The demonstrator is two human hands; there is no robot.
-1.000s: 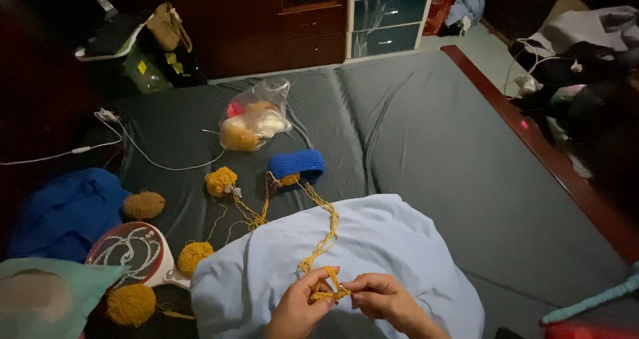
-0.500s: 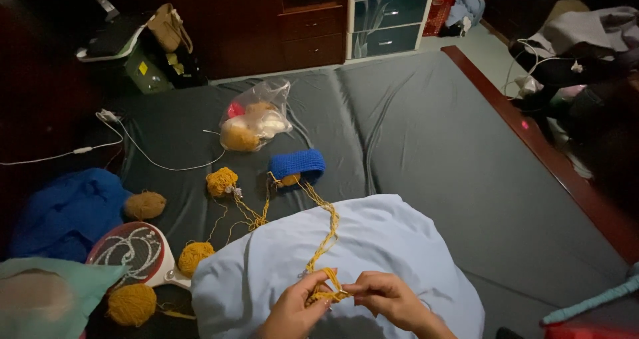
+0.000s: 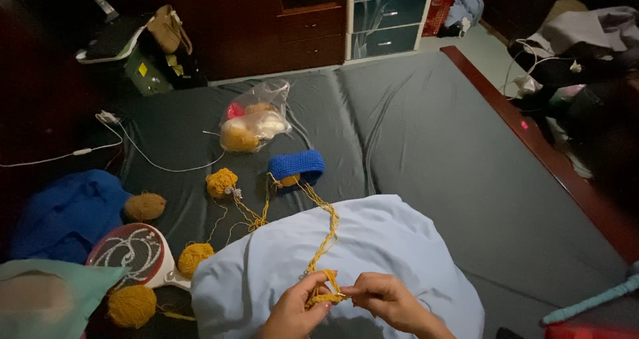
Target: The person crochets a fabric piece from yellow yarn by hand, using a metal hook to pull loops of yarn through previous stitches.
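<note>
- A bedroom in a home, dimly lit: a wide bed [image 3: 426,146] under a grey-blue sheet fills most of the view, edged by a dark red wooden frame [image 3: 532,139].
- Beyond it stands a dark wooden cabinet [image 3: 293,26] with drawers, next to a glass-fronted drawer unit [image 3: 386,13].
- Heaped clothes [image 3: 579,39] lie on the floor at the bedside; a brown handbag [image 3: 170,29] sits by the far wall.
- A white charging cable [image 3: 133,149] trails over the sheet.
- Domestic handiwork is spread across the bed: mustard yarn balls [image 3: 221,181], a blue crocheted band [image 3: 297,168], a clear plastic bag of yarn [image 3: 256,119] and a pale blue pillow [image 3: 373,259].
</note>
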